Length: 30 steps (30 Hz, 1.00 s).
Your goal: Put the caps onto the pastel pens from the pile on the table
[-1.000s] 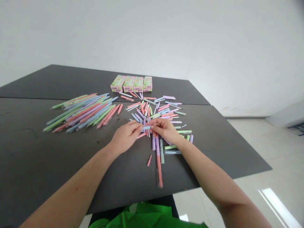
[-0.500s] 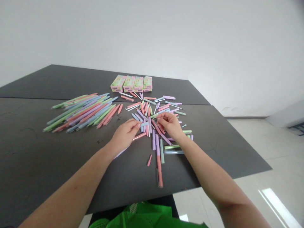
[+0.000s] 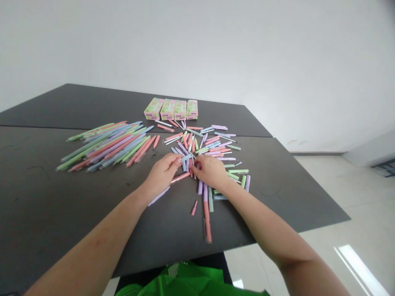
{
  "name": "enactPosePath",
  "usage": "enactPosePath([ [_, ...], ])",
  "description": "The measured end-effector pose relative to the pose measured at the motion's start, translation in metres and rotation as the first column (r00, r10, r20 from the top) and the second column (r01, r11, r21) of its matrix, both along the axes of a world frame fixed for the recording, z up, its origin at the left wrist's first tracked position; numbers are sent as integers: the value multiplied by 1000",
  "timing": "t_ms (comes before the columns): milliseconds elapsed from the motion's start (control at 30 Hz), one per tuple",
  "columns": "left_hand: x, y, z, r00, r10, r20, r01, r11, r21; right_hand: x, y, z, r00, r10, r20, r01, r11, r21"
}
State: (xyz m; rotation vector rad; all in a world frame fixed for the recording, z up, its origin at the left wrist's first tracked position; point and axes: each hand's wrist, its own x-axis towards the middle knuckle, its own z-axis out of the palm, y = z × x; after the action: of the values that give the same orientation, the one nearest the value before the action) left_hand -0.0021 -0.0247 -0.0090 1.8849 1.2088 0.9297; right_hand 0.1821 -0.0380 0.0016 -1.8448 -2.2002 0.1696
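My left hand [image 3: 163, 172] pinches a light-blue pen piece [image 3: 186, 158] between thumb and fingertips, its free end pointing right over the pile of loose pen parts. Close beside it, my right hand [image 3: 211, 170] reaches down among the parts with its fingers curled together. A thin white refill [image 3: 193, 158] lies at its fingertips; whether the fingers grip anything is hidden. Below my left hand are a red pen piece [image 3: 180, 177] and a purple piece [image 3: 159, 196]. A long purple-and-red pen [image 3: 207, 220] and a small red piece [image 3: 194, 208] lie nearer me.
Many pastel pens [image 3: 105, 144] lie stacked on the left of the dark table [image 3: 77, 213]. Several green-and-pink boxes [image 3: 168, 108] stand in a row behind the pile. More pen parts [image 3: 243, 171] spread to the right. A white wall [image 3: 197, 49] rises behind.
My right hand has moved left and down into the pile, close to my left hand, its fingers now at the white refills. My left hand keeps hold of the light-blue piece, barely shifted.
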Motion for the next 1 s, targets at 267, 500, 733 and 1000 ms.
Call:
enactPosePath([
  [267, 2, 1, -5, 1000, 7, 19, -7, 1000, -19, -9, 2, 10, 990, -95, 105, 109, 985, -137],
  [500, 3, 0, -1, 999, -5, -40, 5, 1000, 11, -15, 6, 7, 982, -135, 132, 153, 979, -138],
  [733, 4, 0, -1, 994, -8, -108, 11, 1000, 26, -18, 5, 10, 987, -111, 115, 128, 980, -150],
  [1000, 3, 0, -1, 996, -8, -94, 10, 1000, 26, -4, 8, 4, 953, -143, -267, 119, 987, -104],
])
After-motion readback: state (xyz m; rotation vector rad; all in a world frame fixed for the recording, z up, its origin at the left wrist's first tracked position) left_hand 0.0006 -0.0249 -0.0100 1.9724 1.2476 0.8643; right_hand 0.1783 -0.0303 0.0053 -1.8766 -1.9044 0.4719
